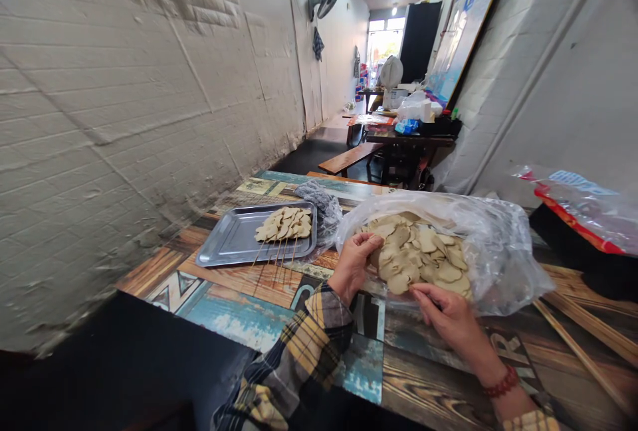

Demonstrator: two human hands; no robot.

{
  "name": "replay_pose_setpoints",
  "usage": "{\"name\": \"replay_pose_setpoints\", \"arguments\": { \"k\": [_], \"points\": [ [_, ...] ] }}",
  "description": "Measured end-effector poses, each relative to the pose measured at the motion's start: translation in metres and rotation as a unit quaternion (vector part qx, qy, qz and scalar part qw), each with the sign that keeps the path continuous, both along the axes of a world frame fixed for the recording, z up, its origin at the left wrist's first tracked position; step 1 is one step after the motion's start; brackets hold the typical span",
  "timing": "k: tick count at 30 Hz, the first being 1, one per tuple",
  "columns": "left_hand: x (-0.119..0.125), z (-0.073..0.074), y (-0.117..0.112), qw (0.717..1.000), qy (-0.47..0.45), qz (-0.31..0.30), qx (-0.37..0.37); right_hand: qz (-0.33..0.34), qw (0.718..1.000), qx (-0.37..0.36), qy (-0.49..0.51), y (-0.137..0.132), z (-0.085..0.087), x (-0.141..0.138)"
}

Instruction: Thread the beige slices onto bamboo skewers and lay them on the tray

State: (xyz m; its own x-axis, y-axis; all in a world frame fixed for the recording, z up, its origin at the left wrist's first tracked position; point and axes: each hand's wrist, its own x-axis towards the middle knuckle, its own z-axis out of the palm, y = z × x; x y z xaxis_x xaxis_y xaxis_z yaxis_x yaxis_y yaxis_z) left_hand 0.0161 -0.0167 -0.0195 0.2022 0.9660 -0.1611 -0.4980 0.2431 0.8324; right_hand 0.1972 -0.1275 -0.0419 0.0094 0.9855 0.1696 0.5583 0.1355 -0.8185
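A clear plastic bag lies open on the table, filled with pale flat food slices. My left hand rests at the bag's left mouth, fingers curled round its edge beside the slices. My right hand is at the bag's front edge, fingertips pinched on a slice at the bottom of the pile. A metal tray to the left holds several skewers threaded with the same slices, their sticks hanging over the tray's front rim.
The painted wooden table runs along a white brick wall on the left. Loose bamboo sticks lie at the right. A red-edged plastic packet sits behind them. Benches and another table stand further back.
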Motion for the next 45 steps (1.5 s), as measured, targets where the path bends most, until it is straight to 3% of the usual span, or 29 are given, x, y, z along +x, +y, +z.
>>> {"name": "replay_pose_setpoints", "arguments": {
  "k": [5, 12, 19, 22, 28, 33, 40, 45],
  "points": [
    [0.0, 0.001, 0.001, 1.0, -0.014, -0.023, -0.001, -0.002, 1.0, 0.0, 0.012, 0.0, 0.001, 0.001],
    [-0.001, -0.005, -0.001, 0.997, 0.074, 0.01, 0.027, -0.009, 1.0, 0.02, -0.01, 0.001, -0.001, 0.001],
    [0.003, -0.008, -0.001, 0.995, 0.095, 0.023, 0.025, -0.015, 0.998, 0.051, -0.014, 0.001, -0.004, -0.001],
    [0.004, -0.007, -0.001, 0.997, 0.07, 0.014, 0.015, -0.016, 0.999, 0.029, 0.002, 0.001, -0.006, 0.0],
    [0.001, 0.003, -0.004, 0.997, -0.046, -0.061, -0.033, -0.013, 0.998, 0.003, 0.055, 0.005, -0.009, 0.003],
    [0.001, 0.0, -0.004, 0.996, -0.016, -0.09, -0.015, -0.02, 0.997, -0.011, 0.071, 0.006, -0.009, 0.001],
    [0.003, -0.012, -0.002, 0.998, 0.01, -0.058, -0.009, -0.021, 0.998, 0.0, 0.052, 0.006, -0.008, -0.003],
    [0.003, -0.007, -0.002, 0.997, -0.018, -0.072, -0.007, -0.018, 0.998, 0.004, 0.054, 0.007, -0.008, -0.003]
  ]
}}
